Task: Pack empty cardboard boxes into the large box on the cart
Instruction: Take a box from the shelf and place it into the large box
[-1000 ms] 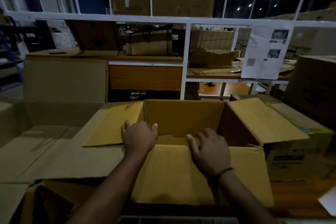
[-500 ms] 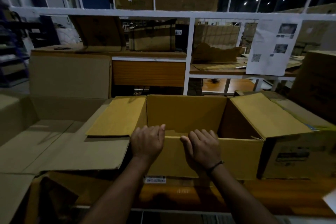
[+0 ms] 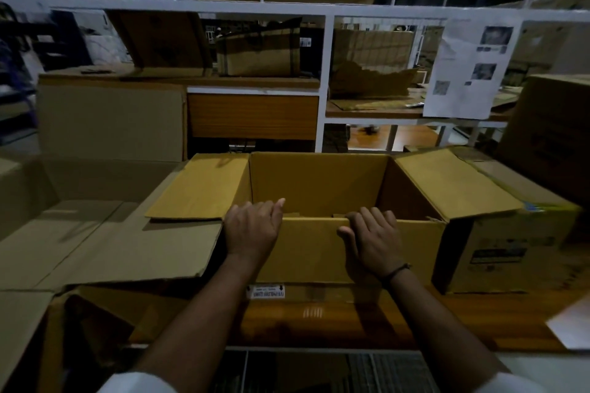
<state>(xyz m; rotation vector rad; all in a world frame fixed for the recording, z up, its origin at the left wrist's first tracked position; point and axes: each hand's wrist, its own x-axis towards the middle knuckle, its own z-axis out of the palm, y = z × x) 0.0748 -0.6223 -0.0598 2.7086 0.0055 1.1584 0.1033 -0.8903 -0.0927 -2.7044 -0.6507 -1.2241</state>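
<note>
Both forearms reach forward from the bottom of my feed to the open cardboard box that stands straight ahead on the orange-brown tabletop, all four flaps folded outward.

The left hand lies palm down on the box's near left corner, knuckles up, fingers loosely bent over the rim and pointing into the opening. Its thumb is hidden, so I cannot tell whether that grip is clamped or only resting there. The right hand sits further along the same near wall. Its fingers are hooked over the top edge and its thumb is pressed flat against the outer face, so this grip is clamped on the cardboard. A dark band circles the right wrist.

To the left, a sheet of flattened cardboard spreads out and lies under the box's left flap.

On writing: a small white sticker at the foot of the near wall carries a line of print that reads upside down from here and is too blurred to make out. The neighbouring carton, touching the box on the right, has a black printed panel, also illegible. Above it, a white printed sheet hangs from the white rack frame, showing two dark photos and a QR code, its text too small to read.
</note>
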